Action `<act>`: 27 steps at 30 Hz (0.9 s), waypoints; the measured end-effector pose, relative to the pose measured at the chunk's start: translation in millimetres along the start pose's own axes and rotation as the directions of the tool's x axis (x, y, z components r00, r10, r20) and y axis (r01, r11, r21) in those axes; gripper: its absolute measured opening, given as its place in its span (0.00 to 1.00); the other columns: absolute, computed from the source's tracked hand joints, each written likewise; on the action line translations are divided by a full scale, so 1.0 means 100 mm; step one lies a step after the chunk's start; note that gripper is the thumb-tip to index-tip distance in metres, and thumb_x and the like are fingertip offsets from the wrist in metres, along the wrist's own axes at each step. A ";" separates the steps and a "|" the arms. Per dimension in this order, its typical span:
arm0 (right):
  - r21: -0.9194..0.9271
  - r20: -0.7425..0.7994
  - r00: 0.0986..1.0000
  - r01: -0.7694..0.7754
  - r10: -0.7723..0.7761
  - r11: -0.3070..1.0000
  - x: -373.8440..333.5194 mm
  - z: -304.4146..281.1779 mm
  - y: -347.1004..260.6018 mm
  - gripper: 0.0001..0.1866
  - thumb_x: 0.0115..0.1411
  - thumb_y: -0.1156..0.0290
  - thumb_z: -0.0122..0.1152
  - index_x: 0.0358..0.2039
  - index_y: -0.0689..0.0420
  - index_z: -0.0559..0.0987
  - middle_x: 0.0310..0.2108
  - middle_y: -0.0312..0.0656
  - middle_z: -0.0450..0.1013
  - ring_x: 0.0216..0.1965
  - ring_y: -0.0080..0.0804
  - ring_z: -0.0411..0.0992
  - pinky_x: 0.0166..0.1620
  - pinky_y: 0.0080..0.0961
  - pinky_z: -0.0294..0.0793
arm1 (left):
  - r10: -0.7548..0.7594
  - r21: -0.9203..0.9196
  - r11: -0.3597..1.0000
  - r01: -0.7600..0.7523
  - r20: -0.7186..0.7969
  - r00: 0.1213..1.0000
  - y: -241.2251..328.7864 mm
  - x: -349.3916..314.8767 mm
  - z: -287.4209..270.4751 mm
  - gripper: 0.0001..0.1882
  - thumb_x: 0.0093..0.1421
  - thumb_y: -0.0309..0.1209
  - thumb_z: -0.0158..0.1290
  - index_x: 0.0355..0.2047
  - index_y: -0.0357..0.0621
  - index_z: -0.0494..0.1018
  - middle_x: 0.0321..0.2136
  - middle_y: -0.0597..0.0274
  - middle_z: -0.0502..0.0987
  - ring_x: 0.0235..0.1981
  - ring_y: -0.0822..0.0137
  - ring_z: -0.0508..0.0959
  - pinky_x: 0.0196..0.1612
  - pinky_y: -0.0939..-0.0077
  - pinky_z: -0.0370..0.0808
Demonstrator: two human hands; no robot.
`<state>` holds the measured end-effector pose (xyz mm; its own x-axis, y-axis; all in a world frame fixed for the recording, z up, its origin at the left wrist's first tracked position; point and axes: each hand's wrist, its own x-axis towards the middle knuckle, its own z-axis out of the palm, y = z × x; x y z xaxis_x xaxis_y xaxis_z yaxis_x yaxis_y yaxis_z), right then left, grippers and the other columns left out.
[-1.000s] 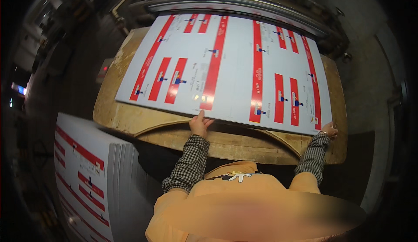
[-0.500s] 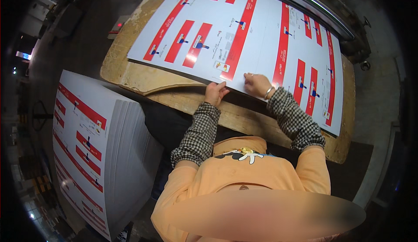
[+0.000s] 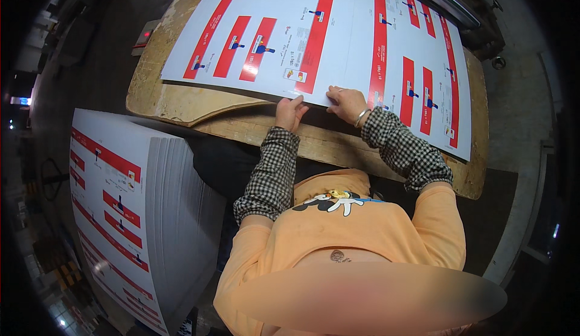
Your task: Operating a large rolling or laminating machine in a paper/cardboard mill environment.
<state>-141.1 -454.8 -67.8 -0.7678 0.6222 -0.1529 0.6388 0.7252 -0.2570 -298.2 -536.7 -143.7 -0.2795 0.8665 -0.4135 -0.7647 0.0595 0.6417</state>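
Note:
A large printed cardboard sheet (image 3: 338, 52), white with red bands and small blue figures, lies on the worn wooden table (image 3: 181, 103). My left hand (image 3: 290, 115) grips its near edge, the thumb on top and the other fingers partly hidden at the rim. Just to the right, my right hand (image 3: 349, 104) has bent fingertips pressed together on the same edge. Whether those fingertips pinch the board or only press on it is hard to see, as their undersides are hidden.
A tall stack of similar printed boards (image 3: 175, 185) stands at my left, beside the table. Along the table's far side runs a metal roller or bar (image 3: 444, 0), part of a machine with a small hand wheel (image 3: 498, 63). A small box with a red light (image 3: 147, 34) sits at the far left.
The whole view has shifted, so the sheet and table appear higher. My right fingertips have come back to the sheet's near edge; my left hand stays at that edge.

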 end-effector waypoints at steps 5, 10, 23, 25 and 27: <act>0.020 0.071 0.995 0.069 -0.070 0.997 0.12 -0.12 0.17 0.09 0.48 0.68 0.52 0.30 0.55 0.74 0.28 0.46 0.72 0.30 0.42 0.70 0.33 0.34 0.68 | 0.014 0.081 0.997 -0.013 -0.004 1.000 -0.05 0.05 -0.06 0.08 0.53 0.23 0.44 0.34 0.36 0.65 0.31 0.57 0.71 0.31 0.66 0.73 0.31 0.73 0.73; 0.180 -0.239 0.963 0.170 -0.125 0.969 0.07 -0.41 0.10 0.05 0.49 0.71 0.48 0.23 0.57 0.72 0.20 0.48 0.69 0.25 0.46 0.68 0.28 0.36 0.66 | 0.139 -0.030 0.989 -0.144 -0.133 0.981 -0.05 0.00 0.13 0.15 0.49 0.18 0.35 0.37 0.24 0.63 0.34 0.46 0.70 0.34 0.55 0.74 0.37 0.61 0.74; 0.148 -0.065 0.979 -0.181 0.192 0.972 0.57 -0.07 0.44 0.10 0.49 0.64 0.51 0.27 0.57 0.74 0.27 0.47 0.71 0.33 0.43 0.69 0.36 0.34 0.68 | 0.046 0.103 0.994 -0.029 -0.168 0.985 -0.10 0.06 0.01 0.14 0.56 0.36 0.47 0.33 0.36 0.65 0.26 0.62 0.71 0.22 0.74 0.72 0.22 0.82 0.72; 0.232 -0.255 0.935 -0.189 0.247 0.954 0.80 0.05 0.74 0.14 0.48 0.62 0.52 0.30 0.59 0.74 0.37 0.49 0.69 0.44 0.43 0.64 0.44 0.33 0.65 | 0.034 0.104 0.994 -0.018 -0.153 0.988 -0.11 0.06 0.11 0.14 0.56 0.36 0.47 0.34 0.37 0.65 0.26 0.62 0.70 0.22 0.72 0.71 0.23 0.80 0.71; 0.161 -0.196 0.954 -0.195 0.225 0.967 0.79 0.04 0.59 0.17 0.47 0.60 0.53 0.33 0.59 0.74 0.41 0.50 0.66 0.48 0.46 0.60 0.48 0.35 0.61 | 0.047 0.098 0.995 -0.031 -0.162 0.986 -0.04 0.05 0.07 0.14 0.56 0.36 0.47 0.35 0.38 0.64 0.26 0.63 0.69 0.22 0.71 0.70 0.24 0.79 0.71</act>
<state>-164.4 -364.4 -98.9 -0.5792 0.8150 -0.0167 0.7602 0.5326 -0.3721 -292.4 -529.1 -143.8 -0.4054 0.7769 -0.4818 -0.6948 0.0806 0.7147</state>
